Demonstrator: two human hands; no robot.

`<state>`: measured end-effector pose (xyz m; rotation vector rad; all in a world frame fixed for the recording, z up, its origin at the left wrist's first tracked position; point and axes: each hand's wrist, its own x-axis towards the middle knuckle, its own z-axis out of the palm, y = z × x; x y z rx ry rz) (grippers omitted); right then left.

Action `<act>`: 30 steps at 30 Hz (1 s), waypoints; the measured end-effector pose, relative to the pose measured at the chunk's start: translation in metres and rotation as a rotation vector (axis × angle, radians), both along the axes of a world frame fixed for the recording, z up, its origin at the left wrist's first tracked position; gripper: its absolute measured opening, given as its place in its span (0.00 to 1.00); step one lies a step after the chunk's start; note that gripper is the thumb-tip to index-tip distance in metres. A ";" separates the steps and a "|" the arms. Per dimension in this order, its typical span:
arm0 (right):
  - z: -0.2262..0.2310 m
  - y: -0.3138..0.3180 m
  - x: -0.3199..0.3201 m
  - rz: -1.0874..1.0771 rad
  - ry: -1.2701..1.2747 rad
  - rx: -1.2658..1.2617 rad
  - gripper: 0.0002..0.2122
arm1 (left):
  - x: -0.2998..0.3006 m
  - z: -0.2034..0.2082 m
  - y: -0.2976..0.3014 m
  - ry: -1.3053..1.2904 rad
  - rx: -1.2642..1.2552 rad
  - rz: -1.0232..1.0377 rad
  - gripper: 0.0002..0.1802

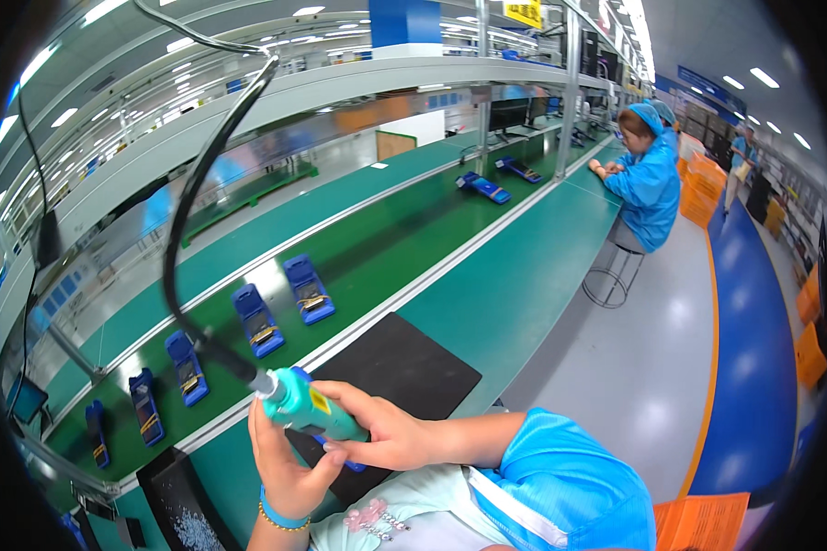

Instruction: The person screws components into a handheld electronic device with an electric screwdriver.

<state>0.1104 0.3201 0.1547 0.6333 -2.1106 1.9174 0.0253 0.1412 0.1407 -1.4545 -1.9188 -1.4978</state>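
- Teal handheld power tool (301, 404), chunky and rounded, yellow label (320, 400) on its side. Held at a tilt in the lower middle of the frame, metallic collar (267, 383) toward the upper left, black cable (230, 358) off that end. Other end's hidden.
- Blue thing (355, 466) just below it, mostly covered, can't really tell its shape.

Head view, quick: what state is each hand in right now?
Left hand: at the teal corded tool; whether its grip is closed can't be told.
Right hand: closed, holding the teal corded tool.
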 end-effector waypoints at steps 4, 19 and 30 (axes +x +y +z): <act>-0.002 0.023 0.007 -0.041 -0.049 -0.152 0.31 | -0.001 -0.017 0.006 -0.229 -0.037 -0.053 0.52; -0.033 0.059 -0.012 0.155 0.342 -0.583 0.33 | -0.001 -0.094 -0.009 -0.070 -0.682 0.222 0.70; -0.020 0.053 -0.034 0.141 0.342 -0.463 0.40 | -0.009 -0.097 -0.014 -0.209 -0.684 0.195 0.76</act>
